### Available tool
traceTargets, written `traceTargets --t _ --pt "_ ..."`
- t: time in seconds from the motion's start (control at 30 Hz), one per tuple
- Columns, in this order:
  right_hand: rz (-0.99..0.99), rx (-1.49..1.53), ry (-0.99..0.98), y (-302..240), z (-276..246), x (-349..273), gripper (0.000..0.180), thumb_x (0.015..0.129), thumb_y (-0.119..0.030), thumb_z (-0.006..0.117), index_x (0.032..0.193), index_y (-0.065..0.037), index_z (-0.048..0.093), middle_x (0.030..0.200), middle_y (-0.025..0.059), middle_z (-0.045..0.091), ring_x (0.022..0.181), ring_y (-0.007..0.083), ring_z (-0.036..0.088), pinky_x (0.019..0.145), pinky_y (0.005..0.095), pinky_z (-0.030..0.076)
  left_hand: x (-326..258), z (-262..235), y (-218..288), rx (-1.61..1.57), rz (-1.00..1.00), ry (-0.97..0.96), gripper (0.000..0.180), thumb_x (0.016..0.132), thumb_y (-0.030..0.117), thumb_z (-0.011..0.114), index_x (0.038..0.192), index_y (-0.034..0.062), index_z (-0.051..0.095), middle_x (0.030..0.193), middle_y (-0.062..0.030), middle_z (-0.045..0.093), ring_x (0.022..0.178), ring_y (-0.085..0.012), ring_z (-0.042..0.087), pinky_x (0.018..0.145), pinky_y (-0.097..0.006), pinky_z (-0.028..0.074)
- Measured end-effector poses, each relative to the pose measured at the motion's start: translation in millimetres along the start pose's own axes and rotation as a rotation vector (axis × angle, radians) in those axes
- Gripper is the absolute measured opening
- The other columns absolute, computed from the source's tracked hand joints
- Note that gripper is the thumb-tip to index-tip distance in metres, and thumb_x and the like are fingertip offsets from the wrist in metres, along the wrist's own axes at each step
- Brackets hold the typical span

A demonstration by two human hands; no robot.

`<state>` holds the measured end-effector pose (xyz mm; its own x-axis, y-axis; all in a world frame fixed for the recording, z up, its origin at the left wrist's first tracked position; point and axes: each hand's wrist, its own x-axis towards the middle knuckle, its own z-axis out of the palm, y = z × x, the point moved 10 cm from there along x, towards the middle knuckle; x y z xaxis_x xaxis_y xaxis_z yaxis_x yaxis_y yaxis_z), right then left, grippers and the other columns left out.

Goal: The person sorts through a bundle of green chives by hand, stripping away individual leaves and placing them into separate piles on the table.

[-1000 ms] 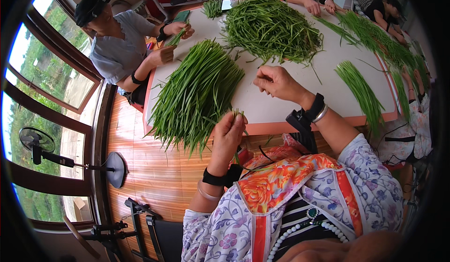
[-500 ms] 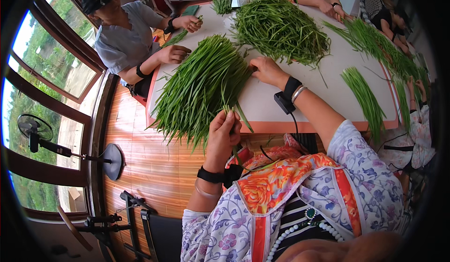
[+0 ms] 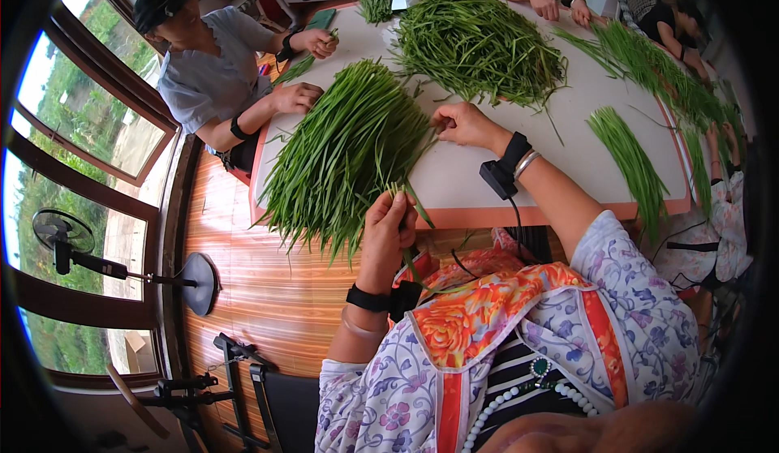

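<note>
A large heap of green garlic chives lies at the table's near left, its leaf tips hanging over the edge. My left hand is closed around a small bunch of chives, pale cut ends showing above the thumb and leaves hanging below the fist. At the heap's right side my right hand reaches over the table, thumb and fingers pinched on chives at its edge; how many strands they hold is too small to tell. Farther back is a bigger loose mound of chives.
A neat bundle of chives lies to the right, with more spread along the table's right edge. Across to the left a person handles chives; other people sit at the far and right sides. A standing fan is by the windows.
My right hand has shifted slightly, its fingers now stretched a little more toward the heap. My left hand keeps its bunch. The person on the left has lowered a hand onto the heap's edge.
</note>
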<state>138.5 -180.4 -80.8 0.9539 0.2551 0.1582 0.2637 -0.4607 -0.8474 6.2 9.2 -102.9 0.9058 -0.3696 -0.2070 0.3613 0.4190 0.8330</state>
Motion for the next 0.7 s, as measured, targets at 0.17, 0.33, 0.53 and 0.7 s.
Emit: traceTargets --t 0.17,0.33,0.53,0.7 --pt "-0.166 -0.144 0.144 -4 -10 2 0.024 0.074 0.0 0.068 0.098 0.0 0.066 0.077 0.0114 0.066 0.07 0.0221 0.065 0.066 0.0326 0.052 1 2 -3 0.005 0.0 -0.001 0.018 0.102 0.023 0.05 0.093 0.0082 0.055 0.062 0.0026 0.045 0.046 -0.0037 0.031 0.04 -0.019 0.024" --pt "-0.282 -0.361 0.216 -12 -10 4 0.021 0.075 -0.006 0.07 0.095 -0.001 0.065 0.084 0.0149 0.065 0.08 0.0308 0.063 0.075 0.0384 0.051 2 1 -8 -0.012 -0.001 0.016 0.018 0.103 0.022 0.049 0.096 0.0074 0.056 0.065 0.0039 0.044 0.047 -0.0024 0.029 0.041 -0.019 0.022" --pt "-0.176 -0.295 0.208 -9 -10 1 0.016 0.075 -0.008 0.071 0.089 -0.002 0.066 0.084 0.014 0.063 0.081 0.0316 0.063 0.075 0.0393 0.05 15 -7 -29 -0.015 -0.049 0.072 0.012 0.101 0.017 0.052 0.101 0.0059 0.057 0.068 0.0034 0.045 0.049 -0.0033 0.032 0.042 -0.019 0.023" --pt "-0.227 -0.302 0.067 -11 4 -7 0.012 0.075 -0.007 0.071 0.084 -0.002 0.064 0.081 0.0128 0.062 0.079 0.031 0.062 0.072 0.0385 0.05 16 -5 -30 0.054 -0.044 0.088 0.012 0.099 0.017 0.055 0.101 0.0049 0.057 0.07 0.003 0.047 0.05 -0.0031 0.034 0.043 -0.019 0.023"
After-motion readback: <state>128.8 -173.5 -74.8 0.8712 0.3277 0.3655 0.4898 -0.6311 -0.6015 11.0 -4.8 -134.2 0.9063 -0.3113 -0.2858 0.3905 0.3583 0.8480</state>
